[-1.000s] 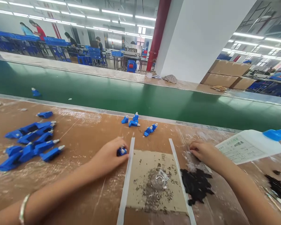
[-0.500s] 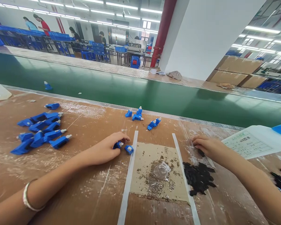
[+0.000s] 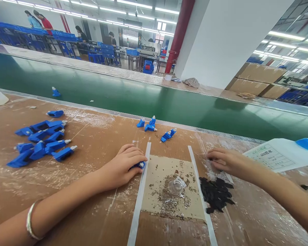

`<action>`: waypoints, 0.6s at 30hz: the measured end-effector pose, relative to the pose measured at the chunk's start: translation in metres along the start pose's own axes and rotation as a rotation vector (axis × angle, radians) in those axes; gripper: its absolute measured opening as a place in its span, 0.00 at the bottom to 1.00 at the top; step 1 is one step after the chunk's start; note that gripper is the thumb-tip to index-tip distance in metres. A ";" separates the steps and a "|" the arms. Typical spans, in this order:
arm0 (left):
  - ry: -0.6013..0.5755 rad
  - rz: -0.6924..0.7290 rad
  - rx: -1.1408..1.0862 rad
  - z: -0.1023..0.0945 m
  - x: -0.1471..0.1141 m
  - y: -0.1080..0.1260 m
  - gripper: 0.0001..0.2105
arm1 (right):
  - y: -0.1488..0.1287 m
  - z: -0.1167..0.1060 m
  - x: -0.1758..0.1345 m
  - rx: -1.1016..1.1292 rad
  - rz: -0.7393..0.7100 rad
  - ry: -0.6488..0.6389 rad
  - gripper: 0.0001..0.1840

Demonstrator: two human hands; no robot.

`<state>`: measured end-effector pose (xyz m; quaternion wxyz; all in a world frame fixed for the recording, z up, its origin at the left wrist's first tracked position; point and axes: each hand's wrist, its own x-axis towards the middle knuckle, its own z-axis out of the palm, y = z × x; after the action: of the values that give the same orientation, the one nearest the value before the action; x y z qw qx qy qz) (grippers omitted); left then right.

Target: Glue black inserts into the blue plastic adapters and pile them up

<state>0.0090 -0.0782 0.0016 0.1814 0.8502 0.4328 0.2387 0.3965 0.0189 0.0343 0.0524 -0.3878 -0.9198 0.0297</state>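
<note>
My left hand (image 3: 127,165) is closed with thumb and fingertips around a small blue plastic part (image 3: 141,165), beside the left white tape strip (image 3: 140,198). Most of that part is hidden by the fingers. My right hand (image 3: 222,160) hovers low over the table just behind a heap of thin black pieces (image 3: 215,194). Its fingers are curled together, and whatever they hold is hidden. Between the hands lies a stained beige sheet (image 3: 159,198) bearing a small clear round dish (image 3: 176,186) with wet-looking spots around it.
Several blue parts with white tips (image 3: 41,147) lie in a group at left; more (image 3: 150,127) sit near the table's back edge. Beyond runs a green belt (image 3: 118,92) carrying one blue part (image 3: 55,92). A white bottle with a label (image 3: 284,155) lies at right.
My left hand has moved right and closed over the blue part by the tape. My right hand's fingers have curled in further; the black piece under them no longer shows. The belt's blue part has shifted right.
</note>
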 end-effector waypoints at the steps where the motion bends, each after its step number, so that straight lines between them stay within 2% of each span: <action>1: 0.027 0.005 -0.014 0.000 -0.001 0.001 0.11 | -0.012 -0.002 -0.003 0.045 -0.018 0.020 0.10; 3: 0.092 0.008 -0.072 0.000 -0.003 0.009 0.10 | -0.041 -0.002 -0.010 0.138 -0.048 0.101 0.10; 5: 0.147 -0.029 -0.203 0.000 -0.005 0.023 0.10 | -0.071 0.000 -0.015 0.326 -0.128 0.222 0.11; 7: 0.164 -0.148 -0.421 0.002 -0.008 0.041 0.10 | -0.097 0.004 -0.017 0.402 -0.216 0.230 0.15; 9: 0.123 -0.324 -0.708 0.007 -0.010 0.057 0.11 | -0.114 0.007 -0.016 0.405 -0.268 0.220 0.16; 11: 0.044 -0.467 -0.996 0.016 -0.012 0.068 0.13 | -0.121 0.009 -0.013 0.383 -0.287 0.210 0.15; 14: -0.058 -0.553 -1.311 0.029 -0.012 0.074 0.17 | -0.121 0.012 -0.009 0.333 -0.301 0.185 0.14; 18: -0.100 -0.590 -1.441 0.038 -0.011 0.073 0.21 | -0.119 0.016 -0.007 0.271 -0.334 0.167 0.12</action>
<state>0.0723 -0.1317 0.0054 0.7642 0.3822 0.3707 0.3640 0.3151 -0.0694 0.0294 0.1842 -0.2208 -0.9513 0.1114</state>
